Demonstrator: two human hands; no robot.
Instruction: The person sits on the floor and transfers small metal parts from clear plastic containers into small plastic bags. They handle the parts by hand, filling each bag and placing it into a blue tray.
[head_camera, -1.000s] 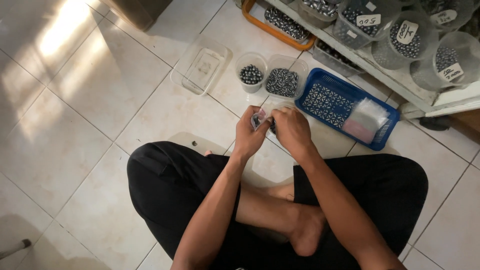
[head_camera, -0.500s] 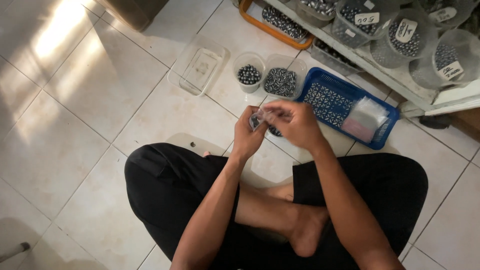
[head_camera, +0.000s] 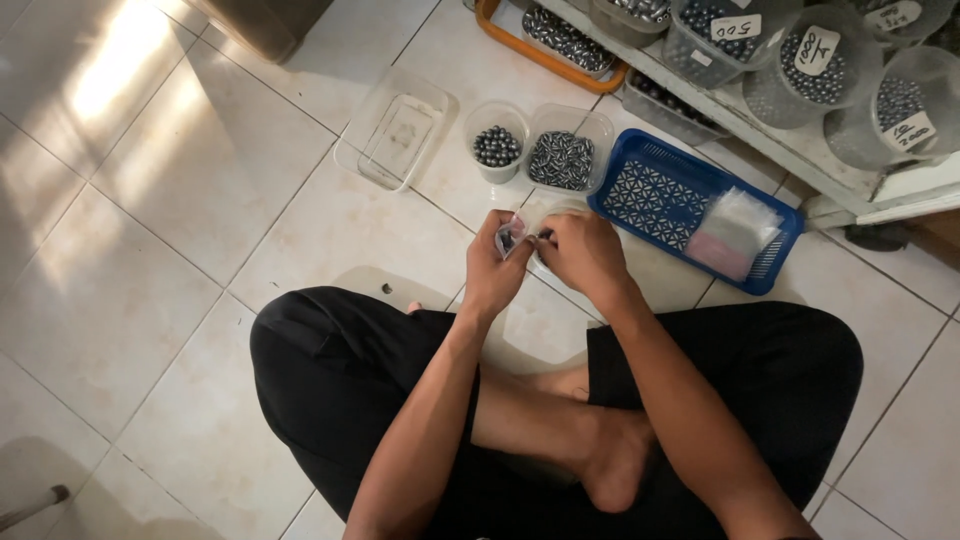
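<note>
- The person sits cross-legged on the tile floor; the left hand (head_camera: 495, 265) pinches a small clear bag (head_camera: 513, 236) out in front of the knees.
- The right hand (head_camera: 580, 250) has its fingertips closed at the bag's mouth; I cannot tell what they hold.
- This looks like the filling step, with beads going in.
- Just beyond: a cup (head_camera: 496, 143) and tub (head_camera: 565, 155) of dark beads, and a blue basket (head_camera: 660, 195).
- The next move calls for holding the mouth open and steady.

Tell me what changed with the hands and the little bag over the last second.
Little changed. The left hand keeps pinching the small clear bag; the right hand drew back from the blue basket side to close on the bag's mouth. The round cup, the tub and the empty tray stayed put.
</note>
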